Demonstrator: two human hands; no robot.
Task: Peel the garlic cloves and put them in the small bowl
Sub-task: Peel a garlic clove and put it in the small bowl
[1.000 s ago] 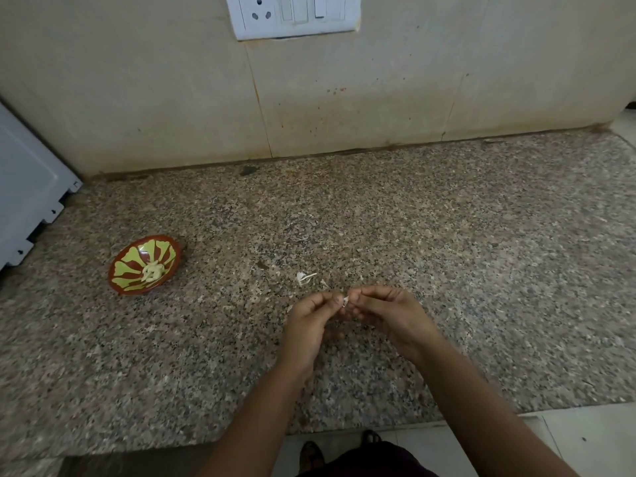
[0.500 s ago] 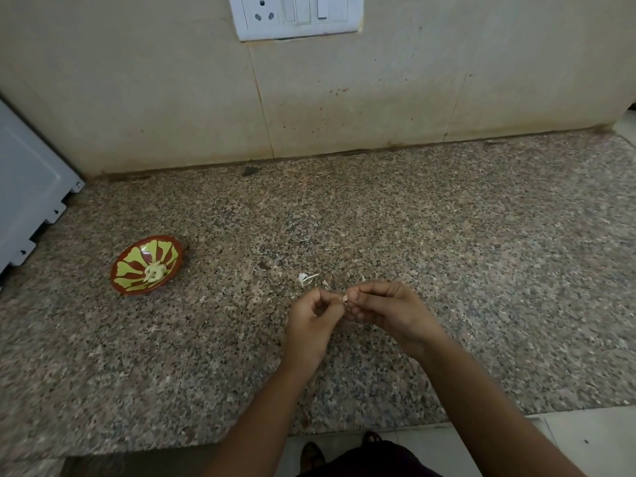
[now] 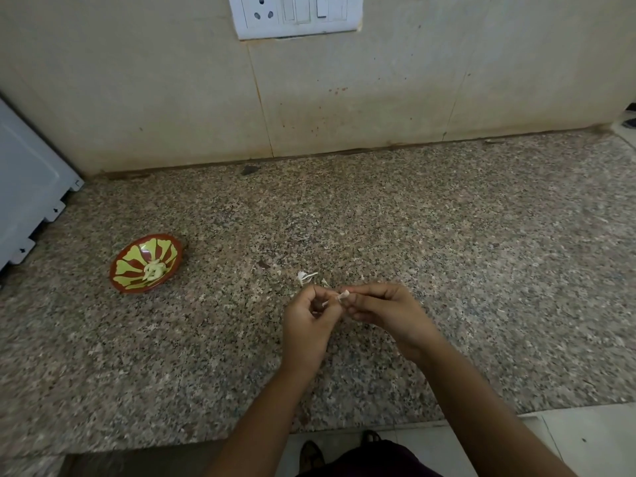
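Over the granite counter, my left hand (image 3: 309, 321) and my right hand (image 3: 382, 308) meet fingertip to fingertip, both pinching one small garlic clove (image 3: 342, 296) with pale skin sticking up between them. Most of the clove is hidden by my fingers. The small bowl (image 3: 120, 282), red-brown with a yellow pattern, sits far to the left and holds several peeled cloves (image 3: 154, 269). Scraps of white garlic skin (image 3: 304, 277) lie on the counter just beyond my hands.
The granite counter (image 3: 447, 256) runs back to a tiled wall with a white switch plate (image 3: 299, 13). A white appliance (image 3: 24, 201) stands at the left edge. The counter's front edge and the floor are below my arms.
My hands stay together on the clove, with the fingers shifting slightly; a bit of skin now shows between the fingertips. The bowl has not moved.
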